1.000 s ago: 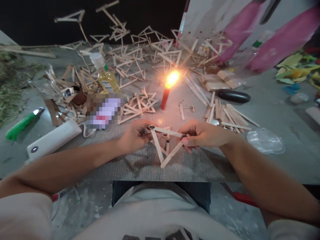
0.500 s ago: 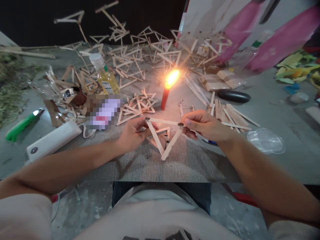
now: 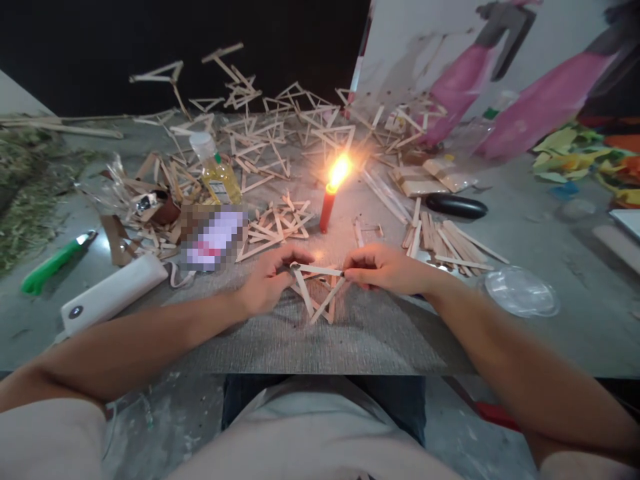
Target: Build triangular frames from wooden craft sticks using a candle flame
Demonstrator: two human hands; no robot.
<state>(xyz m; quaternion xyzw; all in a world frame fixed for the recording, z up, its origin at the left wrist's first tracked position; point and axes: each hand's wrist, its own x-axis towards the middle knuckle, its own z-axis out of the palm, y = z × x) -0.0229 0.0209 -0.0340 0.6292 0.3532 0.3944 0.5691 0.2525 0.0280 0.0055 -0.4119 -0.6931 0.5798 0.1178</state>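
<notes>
Left hand (image 3: 267, 283) and right hand (image 3: 383, 268) are apart from each other, each with fingertips pinched on one far corner of a flat wooden stick triangle (image 3: 320, 270). It sits between them near the front of the grey table (image 3: 240, 347), its third corner pointing toward the person, with dark spots at the two gripped corners. Just beneath it shows a second stick frame (image 3: 331, 313) (whether the two touch, I cannot tell). Beyond the hands a lit red candle (image 3: 327, 212) stands upright, its flame leaning to the right. Near the left hand lies a heap of joined sticks (image 3: 280, 223), with a phone (image 3: 215, 239), its screen pixelated, beside it; farther left are a white power bank (image 3: 115, 293) and a green-handled cutter (image 3: 57, 263). Behind the phone stands a white-capped bottle (image 3: 220, 183) of yellow liquid. On the right hand's side, loose sticks (image 3: 453, 247) lie in a fanned pile between a black oval object (image 3: 457, 206) and a clear plastic dish (image 3: 521, 291). Many more stick frames spread across the back, before a dark panel (image 3: 175, 33).
</notes>
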